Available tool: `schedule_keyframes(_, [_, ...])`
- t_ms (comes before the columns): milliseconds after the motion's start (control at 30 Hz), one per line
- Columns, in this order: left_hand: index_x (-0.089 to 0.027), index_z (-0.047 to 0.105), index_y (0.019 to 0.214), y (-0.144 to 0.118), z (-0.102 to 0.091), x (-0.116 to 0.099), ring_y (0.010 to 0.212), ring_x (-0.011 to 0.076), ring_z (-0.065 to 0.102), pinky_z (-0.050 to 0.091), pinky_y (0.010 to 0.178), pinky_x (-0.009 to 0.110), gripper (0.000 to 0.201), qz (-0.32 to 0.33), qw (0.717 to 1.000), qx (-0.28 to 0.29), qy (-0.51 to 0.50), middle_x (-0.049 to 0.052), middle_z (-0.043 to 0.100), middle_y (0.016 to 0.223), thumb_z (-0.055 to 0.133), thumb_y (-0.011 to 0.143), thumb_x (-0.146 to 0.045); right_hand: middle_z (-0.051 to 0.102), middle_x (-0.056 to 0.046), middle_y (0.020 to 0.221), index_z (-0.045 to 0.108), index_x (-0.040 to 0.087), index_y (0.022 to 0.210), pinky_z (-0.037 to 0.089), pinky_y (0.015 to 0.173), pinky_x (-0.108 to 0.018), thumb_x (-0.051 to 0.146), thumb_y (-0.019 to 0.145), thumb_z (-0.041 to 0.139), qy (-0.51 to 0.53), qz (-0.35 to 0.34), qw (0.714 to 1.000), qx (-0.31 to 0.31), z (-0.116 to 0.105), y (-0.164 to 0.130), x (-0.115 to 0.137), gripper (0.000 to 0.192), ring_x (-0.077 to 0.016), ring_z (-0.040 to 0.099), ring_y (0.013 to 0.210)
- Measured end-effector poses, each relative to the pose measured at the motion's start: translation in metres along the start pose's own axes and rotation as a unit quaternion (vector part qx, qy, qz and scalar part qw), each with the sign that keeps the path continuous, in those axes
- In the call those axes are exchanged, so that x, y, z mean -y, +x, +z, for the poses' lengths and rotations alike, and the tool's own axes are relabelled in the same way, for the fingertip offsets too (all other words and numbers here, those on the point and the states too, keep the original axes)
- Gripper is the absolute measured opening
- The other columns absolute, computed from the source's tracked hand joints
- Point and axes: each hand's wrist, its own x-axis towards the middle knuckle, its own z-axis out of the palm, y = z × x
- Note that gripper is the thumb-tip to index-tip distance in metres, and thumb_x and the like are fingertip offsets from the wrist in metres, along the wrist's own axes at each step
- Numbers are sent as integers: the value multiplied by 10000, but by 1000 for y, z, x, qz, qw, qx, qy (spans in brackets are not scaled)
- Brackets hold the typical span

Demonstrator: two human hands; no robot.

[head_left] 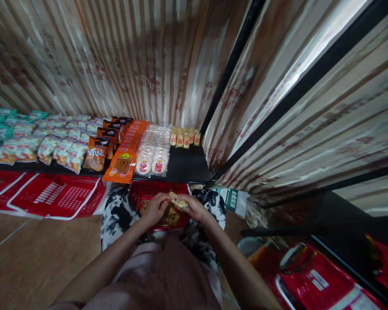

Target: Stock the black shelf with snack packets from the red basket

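Note:
My right hand [195, 207] is closed around small yellow snack packets [179, 201], held just above a red basket [177, 187] between my knees. The fingers of my left hand [155, 210] are curled and pinch at the left end of these packets. Inside the basket lie more yellow-gold wrapped snacks [171, 216], partly hidden by my hands. On the black shelf [189, 165] ahead, similar small yellow packets [185, 137] stand in short rows at the right end.
Left along the shelf are round white crackers in clear wraps [151, 150], an orange snack pack [124, 159], dark orange bags [97, 153] and white chip bags [69, 153]. Red baskets [56, 193] sit below left. A black frame post [229, 71] and red packages [320, 275] are right.

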Motion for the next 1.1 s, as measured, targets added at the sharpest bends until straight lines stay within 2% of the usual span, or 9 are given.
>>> schedule_keyframes(133, [-193,650,973,2,-2,-3,1003,172,580,445,928,316,285,3,1000,0,4,60,629,1027,435,803,-114,698,-74,981,689,215,830,518,808,-407,483,640,686,52,53,997,25,1,-1,8,329,-261,645,920])
schedule_keyframes(233, [-189,645,983,3,-3,-6,1000,173,585,446,932,316,298,-12,1000,-3,11,63,635,1032,434,790,-104,703,-62,951,669,220,898,528,787,-383,437,608,734,160,132,978,29,5,-1,17,368,-233,663,868])
schedule_keyframes(333, [-188,643,986,4,-3,-8,1002,171,588,454,922,309,290,-30,1000,-5,6,63,638,1042,433,798,-120,703,-46,951,659,225,958,530,777,-344,378,570,786,206,161,965,24,8,-3,27,436,-201,673,832])
schedule_keyframes(467, [-190,646,987,7,-2,-9,993,171,593,460,909,310,273,-45,999,-13,-23,64,642,1041,437,816,-151,697,-36,1010,671,231,995,533,747,-300,340,575,795,180,156,971,1,8,-5,39,452,-171,665,853])
schedule_keyframes(667, [-183,656,989,14,4,-11,987,191,605,470,885,321,250,-100,988,-49,-109,74,666,1041,490,801,-183,698,-24,1075,689,267,1035,519,810,-346,394,600,783,130,80,988,-14,8,-7,49,463,-203,650,935])
schedule_keyframes(767, [-171,656,971,19,6,-15,921,193,628,503,783,296,227,-157,965,-52,-205,75,687,987,542,780,-216,703,-40,1073,682,246,1065,502,866,-385,409,598,781,124,48,991,-11,9,-6,52,504,-225,651,948])
schedule_keyframes(867, [-150,656,939,23,6,-19,870,189,643,505,685,255,236,-206,928,-52,-305,83,691,958,613,744,-275,695,-45,1104,681,243,1065,460,943,-407,402,605,782,134,23,991,3,9,-6,54,498,-237,637,1006])
schedule_keyframes(1000, [-125,671,863,27,5,-22,837,179,652,487,646,224,271,-225,889,-63,-394,99,688,961,660,711,-350,681,-43,1135,683,259,1068,389,1016,-426,404,631,772,130,2,991,17,6,-5,54,470,-234,615,1057])
schedule_keyframes(1100, [-112,672,868,29,3,-24,798,171,662,484,637,221,297,-245,859,-58,-447,105,696,945,662,721,-370,660,-51,1165,713,254,1007,339,1050,-433,427,616,778,86,-25,996,-11,3,-4,53,432,-240,577,1108])
